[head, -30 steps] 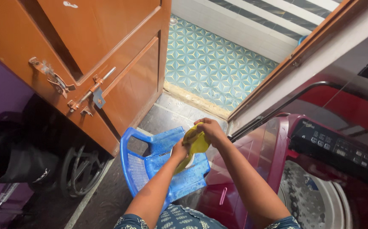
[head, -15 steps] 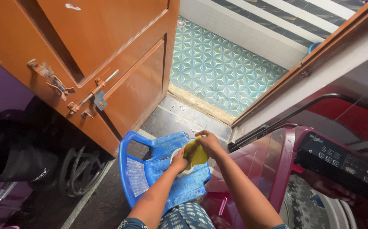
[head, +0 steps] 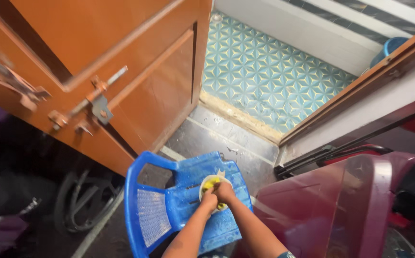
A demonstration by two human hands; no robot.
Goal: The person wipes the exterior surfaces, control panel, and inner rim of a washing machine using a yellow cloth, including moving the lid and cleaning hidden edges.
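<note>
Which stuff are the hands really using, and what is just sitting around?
In use:
- left hand and right hand, both on the yellow thing
- yellow thing in a pale round dish
- blue plastic chair under it

Just around:
- brown wooden door with metal latch
- patterned teal floor
- maroon washing machine
- coiled hose

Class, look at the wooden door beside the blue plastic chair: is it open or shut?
Open. The wooden door is swung inward, and the patterned tile floor shows through the doorway beyond its edge.
</note>
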